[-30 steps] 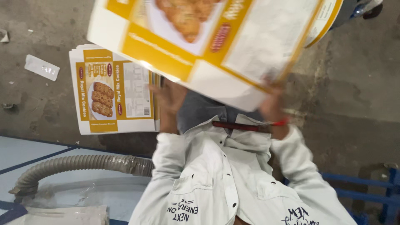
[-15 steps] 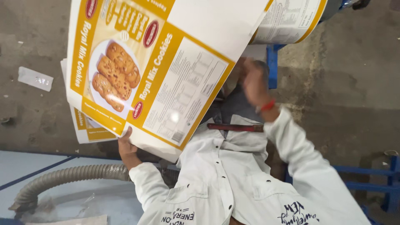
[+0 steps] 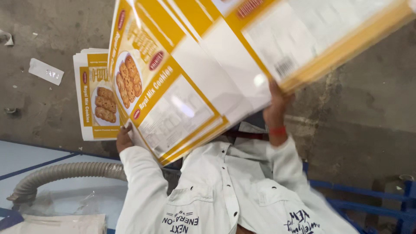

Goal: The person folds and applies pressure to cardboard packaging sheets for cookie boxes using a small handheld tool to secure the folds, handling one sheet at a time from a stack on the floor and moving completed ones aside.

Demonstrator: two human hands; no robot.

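I hold flat yellow-and-white carton sheets printed with biscuit pictures over my lap. My left hand [image 3: 124,138] grips the lower left edge of the nearer carton sheet [image 3: 173,99]. My right hand [image 3: 277,110], with a red band at the wrist, holds the sheets from below. A second sheet [image 3: 329,39] fans out, blurred, toward the upper right. A stack of the same flat cartons [image 3: 96,102] lies on the concrete floor beside my left hand, partly hidden by the held sheet.
A grey ribbed hose [image 3: 65,171] runs along a pale blue surface at lower left, with clear plastic bags [image 3: 56,223] below it. A blue metal frame [image 3: 359,190] stands at lower right. A white scrap [image 3: 45,71] lies on the floor at left.
The held sheets have swung and spread: one now fans to the upper right, the other tilts down left. My left hand has come to the sheet's lower left edge.
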